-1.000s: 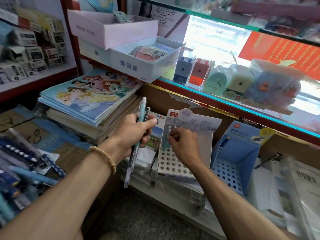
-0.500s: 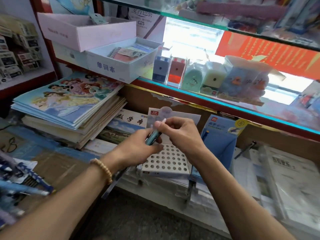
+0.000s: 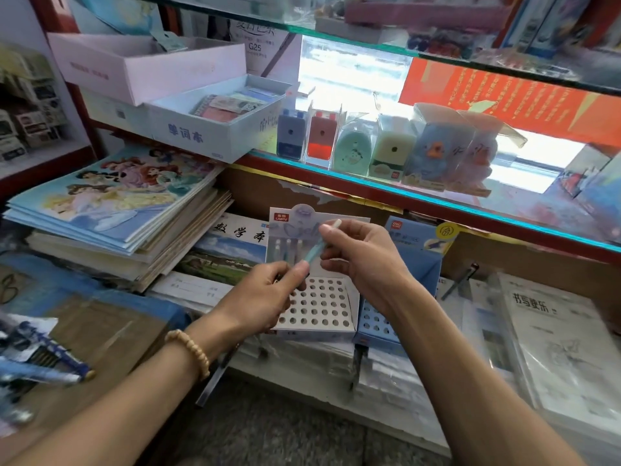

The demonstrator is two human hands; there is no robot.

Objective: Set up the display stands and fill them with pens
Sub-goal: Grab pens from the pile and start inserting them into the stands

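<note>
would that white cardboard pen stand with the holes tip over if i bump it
Probably yes. The white pen stand looks like thin folded card, so likely light. Its tall backboard and only a few pens standing at the back may make it tip backward; it sits on slick plastic-wrapped stock.

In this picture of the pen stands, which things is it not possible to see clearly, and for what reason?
Head view only:
- White stand: the left hand covers its front left holes.
- Blue stand: the right hand and forearm hide most of its grid.
- Teal pen: fingers of both hands cover both parts of its barrel; the tip is hidden.
- Pens at the left edge: blurred and cut off by the frame.
</note>
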